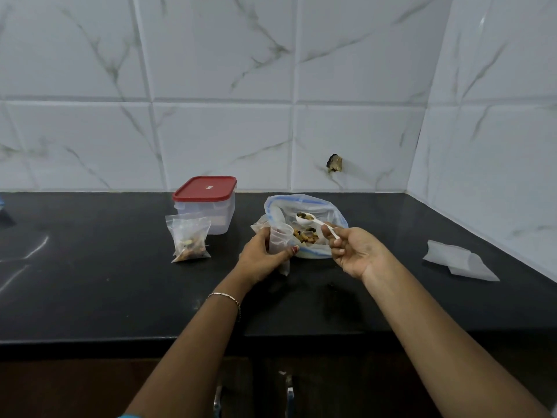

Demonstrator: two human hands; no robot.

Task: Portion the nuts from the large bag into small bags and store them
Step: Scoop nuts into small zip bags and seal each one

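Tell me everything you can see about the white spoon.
The white spoon looks like thin plastic, small, with a rounded bowl and a short flat handle. Its bowl carries a few nuts, dark and tan. The right hand pinches the handle near its end, holding the spoon roughly level, bowl pointing left and away. It hangs over the open mouth of the large bag, touching nothing else that I can see, close to the small bag held by the left hand.
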